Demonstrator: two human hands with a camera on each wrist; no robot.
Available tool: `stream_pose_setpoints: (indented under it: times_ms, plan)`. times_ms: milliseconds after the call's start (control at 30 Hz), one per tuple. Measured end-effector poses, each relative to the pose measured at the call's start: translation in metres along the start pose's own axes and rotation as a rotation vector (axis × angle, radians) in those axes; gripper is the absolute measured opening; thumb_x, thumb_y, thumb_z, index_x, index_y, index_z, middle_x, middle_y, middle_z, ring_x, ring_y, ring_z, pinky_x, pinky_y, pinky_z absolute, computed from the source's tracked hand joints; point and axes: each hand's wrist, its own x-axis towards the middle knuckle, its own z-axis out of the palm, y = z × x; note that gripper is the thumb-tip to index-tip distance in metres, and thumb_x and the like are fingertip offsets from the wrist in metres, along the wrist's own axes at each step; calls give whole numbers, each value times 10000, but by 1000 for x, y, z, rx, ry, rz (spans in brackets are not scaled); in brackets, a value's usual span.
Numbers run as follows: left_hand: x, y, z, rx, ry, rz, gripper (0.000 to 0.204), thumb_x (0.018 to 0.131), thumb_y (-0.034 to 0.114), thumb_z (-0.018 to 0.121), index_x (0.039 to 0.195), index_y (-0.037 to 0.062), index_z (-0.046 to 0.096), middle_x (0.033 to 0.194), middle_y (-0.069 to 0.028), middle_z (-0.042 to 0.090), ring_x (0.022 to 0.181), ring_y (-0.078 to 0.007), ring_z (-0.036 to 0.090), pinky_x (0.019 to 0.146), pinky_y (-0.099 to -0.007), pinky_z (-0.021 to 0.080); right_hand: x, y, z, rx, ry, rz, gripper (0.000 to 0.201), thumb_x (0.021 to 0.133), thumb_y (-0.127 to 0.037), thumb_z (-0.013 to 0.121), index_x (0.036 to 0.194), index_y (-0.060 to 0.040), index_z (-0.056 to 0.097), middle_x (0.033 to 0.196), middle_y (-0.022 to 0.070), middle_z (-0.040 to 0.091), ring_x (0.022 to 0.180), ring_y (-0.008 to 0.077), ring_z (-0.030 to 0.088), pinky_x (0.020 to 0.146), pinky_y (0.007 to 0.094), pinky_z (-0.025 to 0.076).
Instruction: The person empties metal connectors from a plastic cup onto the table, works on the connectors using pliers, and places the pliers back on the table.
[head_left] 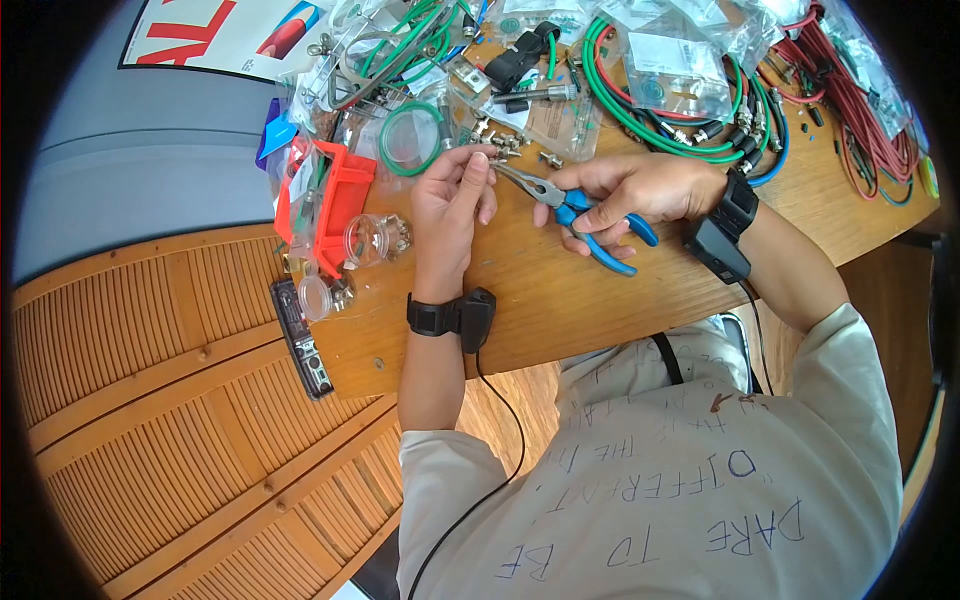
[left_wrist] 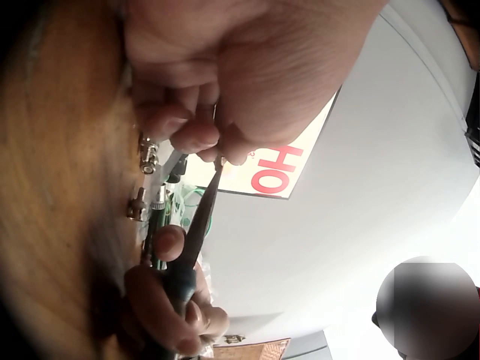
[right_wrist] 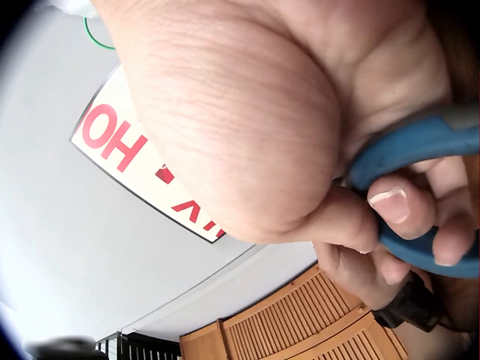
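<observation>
My right hand (head_left: 640,190) grips long-nose pliers (head_left: 542,190) with blue handles, and their jaws point left toward my other hand. In the right wrist view the fingers curl around a blue handle (right_wrist: 420,142). My left hand (head_left: 450,205) pinches a small metal piece (left_wrist: 219,160) between thumb and fingertips, right at the plier tips. Most of that piece is hidden by the fingers, so I cannot tell its kind. Just beyond the hands, several metal connectors (head_left: 500,140) lie on the wooden table (head_left: 400,340).
A red plastic bin (head_left: 345,195) and a clear jar (head_left: 368,240) of metal parts stand left of my left hand. Coiled green cables (head_left: 600,80), plastic bags (head_left: 675,70) and a red cable bundle (head_left: 850,95) crowd the far side. A dark device (head_left: 300,340) lies at the left edge.
</observation>
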Motion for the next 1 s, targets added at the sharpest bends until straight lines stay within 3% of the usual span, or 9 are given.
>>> stream_pose_setpoints:
  times_ms: [333, 1000]
  plan:
    - [3, -3, -7, -171, 26, 4, 248, 1091, 195, 632, 1213, -20, 655, 861, -34, 616, 580, -84, 476, 543, -238, 358, 0, 1, -1, 12, -12, 8, 351, 1057, -49, 548, 1402, -6, 497, 1035, 99, 654, 660, 77, 503, 628, 285, 492]
    - [0, 0, 1, 37, -29, -9, 284, 1093, 226, 636, 1210, -27, 684, 802, -2, 586, 597, -79, 478, 553, -238, 357, -1, -2, 2, -11, 1, 3, 360, 1058, -63, 567, 1408, -5, 503, 1033, 96, 657, 682, 79, 521, 646, 286, 513]
